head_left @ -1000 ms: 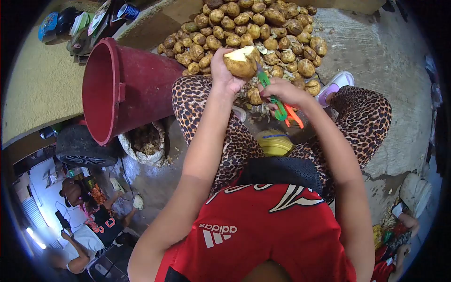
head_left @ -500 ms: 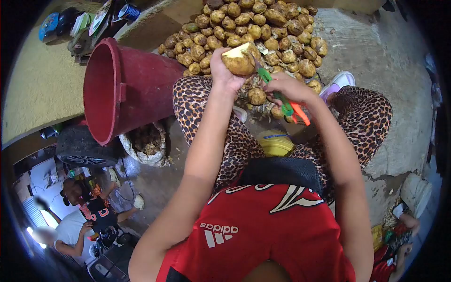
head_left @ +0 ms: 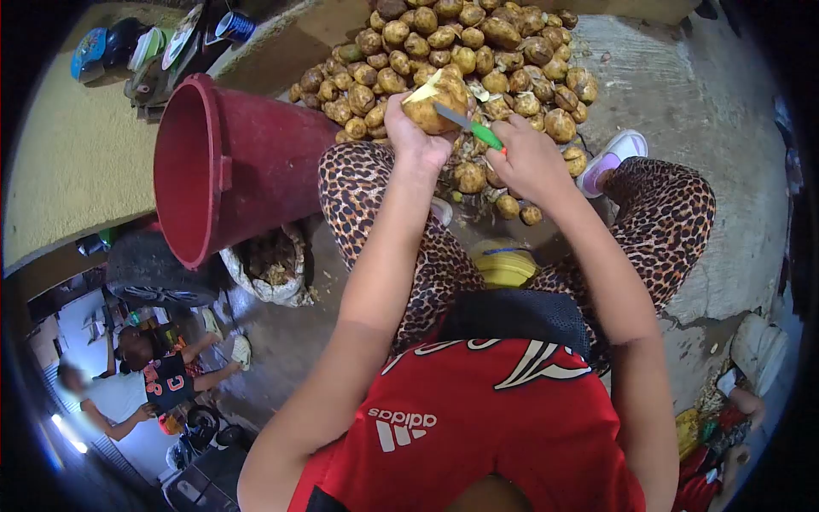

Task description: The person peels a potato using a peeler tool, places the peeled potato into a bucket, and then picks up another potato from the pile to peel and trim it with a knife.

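Observation:
My left hand [head_left: 409, 135] is closed around a partly peeled potato-like vegetable [head_left: 420, 115], brown-yellow outside with pale cream flesh bared along its upper left. In my right hand [head_left: 539, 169] is a small knife [head_left: 485, 134] with a green handle and a bit of orange showing. Its grey blade points up and left across the front of the vegetable; whether the edge touches the skin I cannot tell. Just beyond both hands lies a big pile of similar round brown-yellow vegetables [head_left: 503, 34], with peel scraps among them.
A large dark red bucket [head_left: 273, 154] lies tipped at my left, its mouth facing left. Below it stand an open white sack [head_left: 290, 292] and a tire [head_left: 153, 264]. A yellow object [head_left: 505, 266] sits between my legs. Other people [head_left: 166, 375] are at lower left.
The knife has swung from the vegetable's right edge to across its front, and its handle is now mostly covered by my right hand. The vegetable has turned slightly in my left hand.

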The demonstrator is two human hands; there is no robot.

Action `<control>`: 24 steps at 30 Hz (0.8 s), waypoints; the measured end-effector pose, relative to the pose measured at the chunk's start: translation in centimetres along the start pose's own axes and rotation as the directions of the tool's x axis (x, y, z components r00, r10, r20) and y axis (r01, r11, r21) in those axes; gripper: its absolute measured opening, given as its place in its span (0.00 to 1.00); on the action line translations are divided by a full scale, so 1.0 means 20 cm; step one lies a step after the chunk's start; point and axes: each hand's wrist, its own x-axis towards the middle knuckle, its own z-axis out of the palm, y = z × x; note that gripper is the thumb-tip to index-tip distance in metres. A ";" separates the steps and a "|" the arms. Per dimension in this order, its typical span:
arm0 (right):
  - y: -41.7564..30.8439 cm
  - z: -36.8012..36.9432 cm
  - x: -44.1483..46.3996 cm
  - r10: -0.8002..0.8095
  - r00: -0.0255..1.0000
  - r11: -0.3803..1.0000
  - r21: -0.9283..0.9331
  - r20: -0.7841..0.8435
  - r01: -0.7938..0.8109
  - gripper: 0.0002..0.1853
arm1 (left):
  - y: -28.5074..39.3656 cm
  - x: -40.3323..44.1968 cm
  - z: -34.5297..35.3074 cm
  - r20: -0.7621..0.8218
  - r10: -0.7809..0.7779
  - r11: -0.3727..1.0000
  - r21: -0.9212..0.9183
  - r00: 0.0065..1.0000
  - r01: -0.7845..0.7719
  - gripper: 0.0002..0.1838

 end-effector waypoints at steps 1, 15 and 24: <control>0.01 0.00 0.00 0.026 1.000 1.000 -0.008 -0.001 -0.026 0.11 | 0.00 0.00 0.01 -0.004 0.013 1.000 0.007 1.000 -0.013 0.29; 0.09 0.03 0.04 -0.071 0.995 0.995 0.076 0.063 0.066 0.11 | -0.01 -0.01 0.04 0.014 0.127 0.988 0.083 0.992 -0.127 0.19; 0.09 0.02 0.06 -0.055 0.997 0.990 0.131 0.055 0.048 0.12 | -0.01 -0.02 0.07 0.078 0.104 0.987 0.116 0.992 -0.112 0.19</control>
